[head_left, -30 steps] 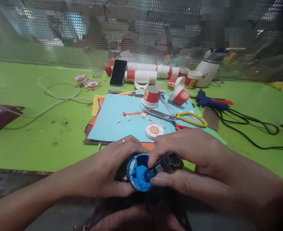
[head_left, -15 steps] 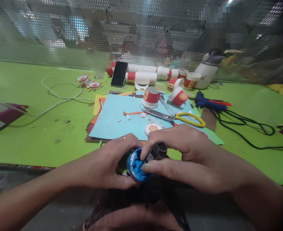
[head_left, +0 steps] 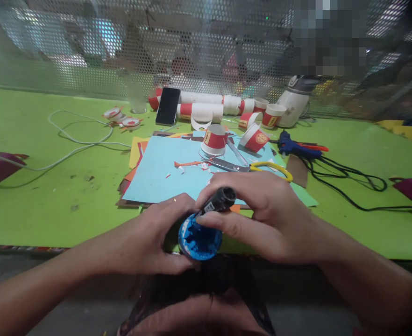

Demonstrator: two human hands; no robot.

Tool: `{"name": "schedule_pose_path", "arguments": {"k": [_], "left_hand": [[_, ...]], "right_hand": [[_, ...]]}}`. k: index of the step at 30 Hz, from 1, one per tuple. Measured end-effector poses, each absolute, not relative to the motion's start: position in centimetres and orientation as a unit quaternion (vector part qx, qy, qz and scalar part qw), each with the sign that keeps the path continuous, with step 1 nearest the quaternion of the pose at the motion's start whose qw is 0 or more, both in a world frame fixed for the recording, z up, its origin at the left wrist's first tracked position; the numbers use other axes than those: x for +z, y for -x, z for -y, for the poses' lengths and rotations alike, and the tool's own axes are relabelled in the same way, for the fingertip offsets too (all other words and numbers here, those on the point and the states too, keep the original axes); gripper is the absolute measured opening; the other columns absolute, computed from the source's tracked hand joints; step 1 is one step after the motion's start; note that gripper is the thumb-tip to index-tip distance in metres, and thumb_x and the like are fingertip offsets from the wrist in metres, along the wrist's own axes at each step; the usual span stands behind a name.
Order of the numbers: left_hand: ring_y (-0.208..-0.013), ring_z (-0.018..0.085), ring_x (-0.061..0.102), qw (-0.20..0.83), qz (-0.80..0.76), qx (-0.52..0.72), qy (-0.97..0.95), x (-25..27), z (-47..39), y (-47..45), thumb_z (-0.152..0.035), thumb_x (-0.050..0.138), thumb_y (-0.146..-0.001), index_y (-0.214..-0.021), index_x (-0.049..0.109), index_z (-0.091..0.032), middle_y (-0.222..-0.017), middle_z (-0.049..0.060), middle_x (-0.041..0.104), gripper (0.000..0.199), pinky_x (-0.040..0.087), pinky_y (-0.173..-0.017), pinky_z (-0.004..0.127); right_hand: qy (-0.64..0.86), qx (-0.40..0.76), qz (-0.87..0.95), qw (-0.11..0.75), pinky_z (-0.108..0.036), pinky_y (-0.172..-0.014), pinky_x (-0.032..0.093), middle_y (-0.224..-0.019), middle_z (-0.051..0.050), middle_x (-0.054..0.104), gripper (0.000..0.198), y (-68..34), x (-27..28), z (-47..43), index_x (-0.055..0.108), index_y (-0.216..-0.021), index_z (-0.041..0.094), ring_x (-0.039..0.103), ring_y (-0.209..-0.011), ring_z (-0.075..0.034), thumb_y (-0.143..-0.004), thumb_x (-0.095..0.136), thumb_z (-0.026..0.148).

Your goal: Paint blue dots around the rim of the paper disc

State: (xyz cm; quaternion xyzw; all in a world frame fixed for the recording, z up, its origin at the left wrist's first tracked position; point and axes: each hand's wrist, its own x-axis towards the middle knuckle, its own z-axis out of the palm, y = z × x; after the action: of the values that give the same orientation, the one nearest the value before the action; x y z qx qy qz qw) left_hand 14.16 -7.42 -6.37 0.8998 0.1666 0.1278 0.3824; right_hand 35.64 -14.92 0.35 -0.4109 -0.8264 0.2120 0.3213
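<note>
My left hand [head_left: 153,235] curls round the left side of a blue paint jar [head_left: 202,245], held close to me at the table's front edge. Dark and bright blue paint is smeared over its top, with some white showing. Between thumb and fingers, my right hand [head_left: 262,219] pinches a black marker [head_left: 217,200] with a small white label. It slants down to the jar's far rim, its tip hidden by my fingers. Beyond my hands, scissors [head_left: 227,164] with yellow handles lie on light blue paper [head_left: 153,172]. A red and white paper cup [head_left: 216,141] stands there too.
More paper cups [head_left: 274,115], a phone [head_left: 168,106] and long stacked-cup tubes [head_left: 202,111] are along the back, beside a white flask [head_left: 295,107]. A blue glue gun [head_left: 292,143] with a black cord lies right; a white cable [head_left: 73,151] runs left.
My right hand and the marker have lifted and shifted left to the jar's far rim, showing more of the painted top. My left hand keeps its hold. The whole view has shifted slightly.
</note>
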Motion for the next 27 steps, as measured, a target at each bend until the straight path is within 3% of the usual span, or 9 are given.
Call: {"name": "schedule_pose_path", "arguments": {"k": [2,5,8,12,15,18,23,27], "left_hand": [[-0.103,0.020,0.063,0.381,-0.155,0.137,-0.901,-6.5,7.4,-14.2,-0.022,0.073,-0.079,-0.120,0.049,-0.026,-0.112,0.001,0.062,0.048,0.051,-0.085,0.029],[-0.105,0.019,0.062,0.378,-0.145,0.136,-0.904,-6.5,7.4,-14.1,-0.020,0.074,-0.078,-0.122,0.048,-0.029,-0.115,-0.001,0.061,0.051,0.051,-0.086,0.028],[-0.096,0.019,0.064,0.369,-0.162,0.128,-0.906,-6.4,7.5,-14.0,-0.021,0.074,-0.078,-0.109,0.052,-0.025,-0.105,-0.001,0.062,0.038,0.051,-0.080,0.027],[-0.092,0.019,0.065,0.371,-0.177,0.128,-0.903,-6.4,7.4,-14.0,-0.028,0.076,-0.079,-0.110,0.053,-0.024,-0.104,0.000,0.065,0.039,0.051,-0.079,0.028],[-0.095,0.019,0.064,0.363,-0.171,0.131,-0.906,-6.5,7.3,-14.1,-0.031,0.076,-0.079,-0.114,0.053,-0.025,-0.107,0.000,0.065,0.042,0.051,-0.080,0.028],[-0.098,0.021,0.064,0.355,-0.164,0.135,-0.910,-6.3,7.3,-14.2,-0.033,0.076,-0.078,-0.114,0.053,-0.025,-0.110,0.001,0.064,0.044,0.051,-0.081,0.030],[-0.097,0.023,0.064,0.367,-0.180,0.125,-0.904,-6.1,7.5,-14.3,-0.033,0.077,-0.075,-0.109,0.054,-0.023,-0.105,0.003,0.065,0.043,0.053,-0.083,0.033],[-0.098,0.024,0.063,0.365,-0.175,0.127,-0.905,-6.2,7.4,-14.3,-0.035,0.077,-0.076,-0.111,0.053,-0.022,-0.107,0.005,0.063,0.044,0.052,-0.086,0.036]], "right_hand": [[0.426,0.180,0.836,0.295,-0.025,-0.065,0.041,-0.078,-0.003,0.065,0.023,-35.6,0.7,15.2,0.070,-0.092,0.007,0.056,-0.071,-0.012,-0.097,0.059,0.027],[0.416,0.241,0.841,0.247,-0.024,-0.063,0.040,-0.075,-0.001,0.064,0.021,-35.6,1.3,15.3,0.070,-0.088,0.008,0.055,-0.067,-0.011,-0.096,0.060,0.024],[0.386,0.301,0.828,0.274,-0.020,-0.066,0.043,-0.080,-0.001,0.066,0.019,-35.7,1.0,15.0,0.071,-0.093,0.008,0.058,-0.070,-0.009,-0.096,0.061,0.025],[0.375,0.222,0.845,0.310,-0.024,-0.069,0.042,-0.083,-0.003,0.065,0.022,-35.9,0.4,14.8,0.069,-0.098,0.005,0.057,-0.074,-0.012,-0.097,0.059,0.024],[0.394,0.158,0.876,0.230,-0.027,-0.070,0.040,-0.087,-0.005,0.065,0.015,-36.0,1.1,15.4,0.068,-0.099,0.008,0.056,-0.079,-0.015,-0.095,0.057,0.018],[0.414,0.177,0.877,0.170,-0.027,-0.070,0.041,-0.088,-0.003,0.067,0.012,-36.0,2.1,15.7,0.067,-0.100,0.012,0.058,-0.079,-0.015,-0.093,0.059,0.016],[0.375,0.310,0.843,0.230,-0.020,-0.069,0.045,-0.083,-0.001,0.070,0.018,-35.9,1.6,14.7,0.068,-0.095,0.012,0.062,-0.073,-0.010,-0.098,0.058,0.026],[0.413,0.204,0.851,0.253,-0.026,-0.071,0.044,-0.091,-0.005,0.072,0.021,-35.8,1.1,15.0,0.067,-0.098,0.013,0.064,-0.081,-0.015,-0.099,0.055,0.029]]}}
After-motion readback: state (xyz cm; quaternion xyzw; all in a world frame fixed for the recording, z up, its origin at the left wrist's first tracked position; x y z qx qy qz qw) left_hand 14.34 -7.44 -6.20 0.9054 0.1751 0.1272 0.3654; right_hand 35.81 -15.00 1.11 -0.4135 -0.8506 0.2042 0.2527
